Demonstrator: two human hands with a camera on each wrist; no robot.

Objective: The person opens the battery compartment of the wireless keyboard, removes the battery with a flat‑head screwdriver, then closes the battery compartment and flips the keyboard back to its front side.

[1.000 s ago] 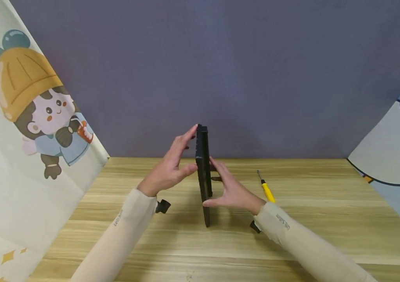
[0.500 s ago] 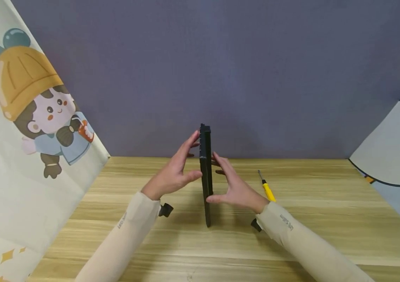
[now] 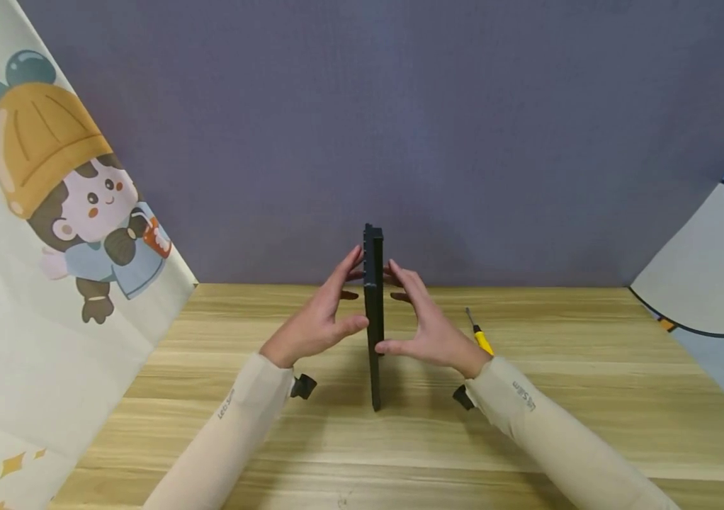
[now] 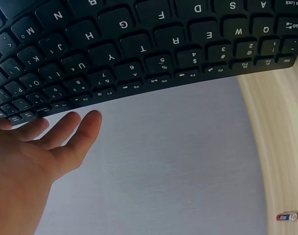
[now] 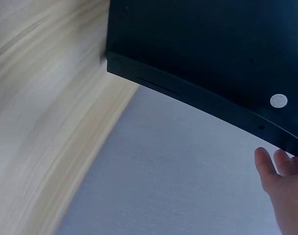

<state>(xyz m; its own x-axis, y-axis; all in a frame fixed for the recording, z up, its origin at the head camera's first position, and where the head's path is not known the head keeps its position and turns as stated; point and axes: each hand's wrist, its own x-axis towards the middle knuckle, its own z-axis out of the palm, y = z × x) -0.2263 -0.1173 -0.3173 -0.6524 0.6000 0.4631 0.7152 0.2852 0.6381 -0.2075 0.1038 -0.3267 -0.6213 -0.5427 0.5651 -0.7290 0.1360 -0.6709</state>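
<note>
A black keyboard (image 3: 374, 312) stands upright on its short end on the wooden table, almost edge-on in the head view. My left hand (image 3: 307, 329) is at its key side, thumb and fingertips right at that face. From the other side, my right hand (image 3: 438, 333) meets the back with thumb and fingertips. Both hands have spread, gently bent fingers that do not wrap round it. The left wrist view shows the lettered keys (image 4: 154, 41), with the Esc end toward the table. In the right wrist view a round pale sticker (image 5: 278, 101) marks the smooth back.
A screwdriver (image 3: 482, 340) with a yellow and black handle lies on the table (image 3: 560, 411) beyond my right wrist. A small battery (image 4: 287, 216) lies on the wood in the left wrist view. A grey partition (image 3: 496, 142) rises behind the table, with printed panels at both sides.
The keyboard has shifted slightly right and straightened from a small lean. My left hand has slid lower along it, while my right hand has moved higher. The screwdriver has stayed put.
</note>
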